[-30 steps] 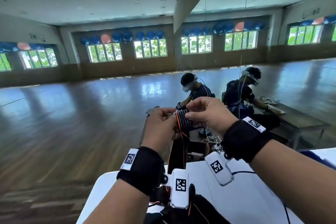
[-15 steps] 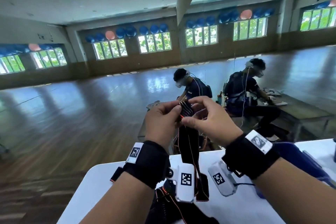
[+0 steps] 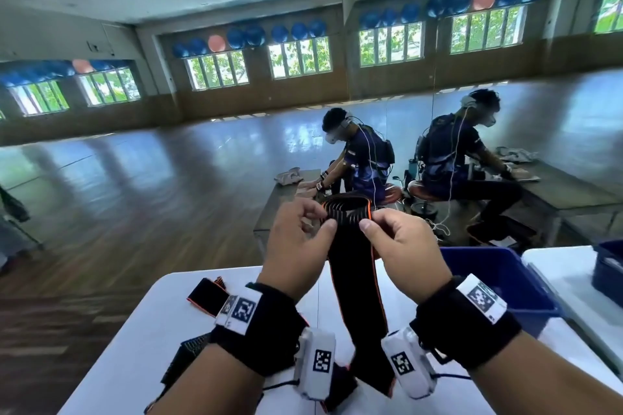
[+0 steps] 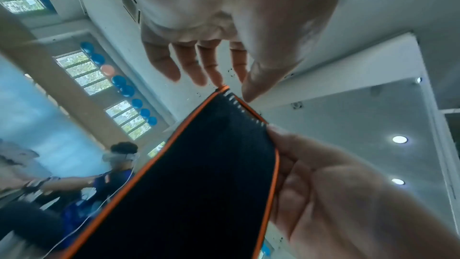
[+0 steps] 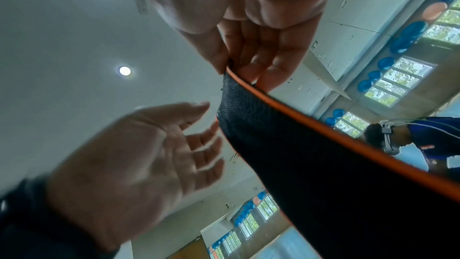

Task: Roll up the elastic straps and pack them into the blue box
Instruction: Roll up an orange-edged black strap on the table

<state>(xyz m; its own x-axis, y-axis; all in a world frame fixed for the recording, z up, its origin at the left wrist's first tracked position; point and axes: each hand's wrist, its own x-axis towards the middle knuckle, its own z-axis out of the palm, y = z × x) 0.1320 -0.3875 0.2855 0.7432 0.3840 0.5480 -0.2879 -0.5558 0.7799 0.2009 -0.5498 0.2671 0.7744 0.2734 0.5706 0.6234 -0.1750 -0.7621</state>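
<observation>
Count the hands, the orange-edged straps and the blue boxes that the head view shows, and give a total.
Hands: 2 (left hand, right hand)
Orange-edged straps: 2 (held strap, lying strap)
Blue boxes: 2 (near box, far box)
Total: 6; a dark piece at the left is unclear and not counted.

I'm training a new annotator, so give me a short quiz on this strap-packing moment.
1. True or false: the strap lies rolled inside the blue box.
2. What does the right hand pinch? A: the strap's orange edge. B: a cable. C: the box's rim.
3. Missing word: the box stands on the person's ____ side.

Key: 1 false, it is held up in the air in front of the person. 2 A. 3 right.
</observation>
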